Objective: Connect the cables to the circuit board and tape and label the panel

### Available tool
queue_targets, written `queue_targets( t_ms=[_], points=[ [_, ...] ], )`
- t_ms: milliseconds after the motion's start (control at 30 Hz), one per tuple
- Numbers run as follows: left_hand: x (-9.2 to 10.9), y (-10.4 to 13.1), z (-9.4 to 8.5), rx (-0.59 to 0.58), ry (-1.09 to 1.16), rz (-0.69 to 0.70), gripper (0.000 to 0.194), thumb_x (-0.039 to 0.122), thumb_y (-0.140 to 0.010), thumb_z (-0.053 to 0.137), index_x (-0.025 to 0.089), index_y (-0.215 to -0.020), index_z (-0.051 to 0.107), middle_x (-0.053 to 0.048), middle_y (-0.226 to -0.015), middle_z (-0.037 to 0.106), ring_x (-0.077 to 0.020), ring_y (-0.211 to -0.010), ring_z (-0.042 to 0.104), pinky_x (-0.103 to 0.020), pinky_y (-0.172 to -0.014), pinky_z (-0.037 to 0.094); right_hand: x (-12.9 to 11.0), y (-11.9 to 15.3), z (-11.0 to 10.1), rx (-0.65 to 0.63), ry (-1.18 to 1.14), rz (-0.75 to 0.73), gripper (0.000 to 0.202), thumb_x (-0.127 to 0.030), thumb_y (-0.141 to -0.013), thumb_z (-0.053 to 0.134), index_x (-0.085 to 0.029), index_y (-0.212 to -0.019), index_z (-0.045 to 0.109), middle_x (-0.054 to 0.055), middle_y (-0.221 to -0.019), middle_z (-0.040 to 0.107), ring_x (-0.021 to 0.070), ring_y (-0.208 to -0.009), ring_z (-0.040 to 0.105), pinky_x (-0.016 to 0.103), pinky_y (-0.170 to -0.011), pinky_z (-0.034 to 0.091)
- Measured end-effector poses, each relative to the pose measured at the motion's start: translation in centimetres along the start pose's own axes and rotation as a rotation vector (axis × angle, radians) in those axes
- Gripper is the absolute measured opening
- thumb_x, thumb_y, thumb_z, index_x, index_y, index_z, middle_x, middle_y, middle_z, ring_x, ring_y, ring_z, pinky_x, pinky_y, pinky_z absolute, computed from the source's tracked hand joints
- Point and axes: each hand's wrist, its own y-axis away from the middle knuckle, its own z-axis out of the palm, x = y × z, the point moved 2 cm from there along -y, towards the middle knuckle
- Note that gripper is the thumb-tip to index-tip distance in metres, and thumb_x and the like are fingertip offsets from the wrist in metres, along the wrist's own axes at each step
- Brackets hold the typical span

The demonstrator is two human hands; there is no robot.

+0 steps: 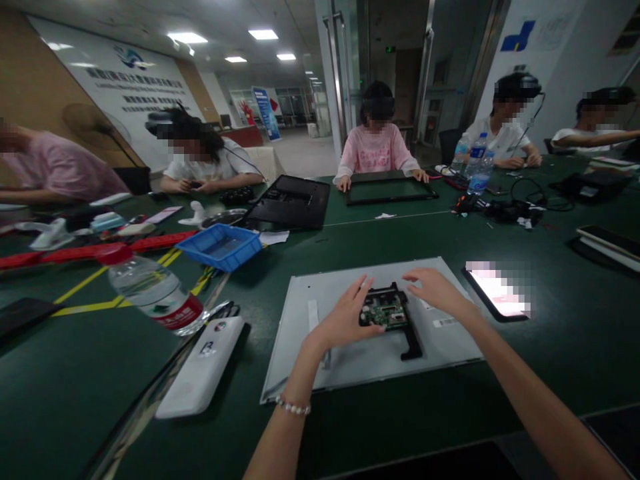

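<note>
A black frame with a green circuit board lies on a pale grey flat panel in front of me. My left hand is at the frame's left side, fingers spread, with the thumb by its lower left edge; whether it touches the board is hard to tell. My right hand hovers over the panel to the right of the frame, fingers apart and holding nothing. A bracelet circles my left wrist.
Left of the panel are a white phone-like device, a water bottle and a blue tray. A lit phone lies to the right. Across the green table, a person touches a black rectangular frame.
</note>
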Motion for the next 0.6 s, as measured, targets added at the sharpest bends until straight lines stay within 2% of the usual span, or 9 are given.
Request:
queue_targets(
  t_ms=[100, 233, 467, 600],
  points=[
    [1.7, -0.5, 0.4, 0.012, -0.065, 0.084, 0.074, 0.042, -0.08, 0.059, 0.029, -0.141, 0.02, -0.004, -0.15, 0.017, -0.0264, -0.136, 0.018, -0.045, -0.111, 0.02, 2.7, 2.6, -0.9, -0.007, -0.021, 0.107, 0.032, -0.023, -0.078, 0.055, -0.015, -0.108, 0.063, 0.011, -0.107, 0.063, 0.0219, -0.095, 0.059, 0.035, -0.086, 0.044],
    [3.3, -1.0, 1.5, 0.024, -0.14, 0.17, 0.051, 0.032, -0.085, 0.054, 0.027, -0.133, 0.036, -0.003, -0.14, 0.036, -0.0238, -0.13, 0.03, -0.044, -0.108, 0.025, 4.0, 4.5, -0.8, -0.039, -0.089, 0.172, 0.033, -0.025, -0.074, 0.059, -0.017, -0.105, 0.064, 0.01, -0.105, 0.063, 0.0215, -0.09, 0.06, 0.034, -0.082, 0.045],
    [4.4, -1.3, 2.4, 0.005, -0.206, 0.22, 0.038, 0.027, -0.088, 0.049, 0.023, -0.125, 0.044, -0.004, -0.13, 0.047, -0.0216, -0.122, 0.038, -0.039, -0.103, 0.031, 5.1, 4.7, 0.5, -0.072, -0.245, 0.222, 0.028, -0.027, -0.071, 0.057, -0.018, -0.096, 0.066, 0.007, -0.089, 0.065, 0.0184, -0.077, 0.062, 0.031, -0.071, 0.049],
    [4.4, -1.3, 2.7, 0.019, -0.223, 0.223, 0.037, 0.028, -0.089, 0.049, 0.023, -0.125, 0.045, -0.004, -0.127, 0.048, -0.0216, -0.119, 0.04, -0.039, -0.102, 0.031, 5.7, 5.2, 0.2, -0.025, -0.224, 0.243, 0.033, -0.032, -0.07, 0.059, -0.018, -0.099, 0.066, 0.008, -0.096, 0.065, 0.0187, -0.079, 0.062, 0.032, -0.072, 0.049]
  ],
)
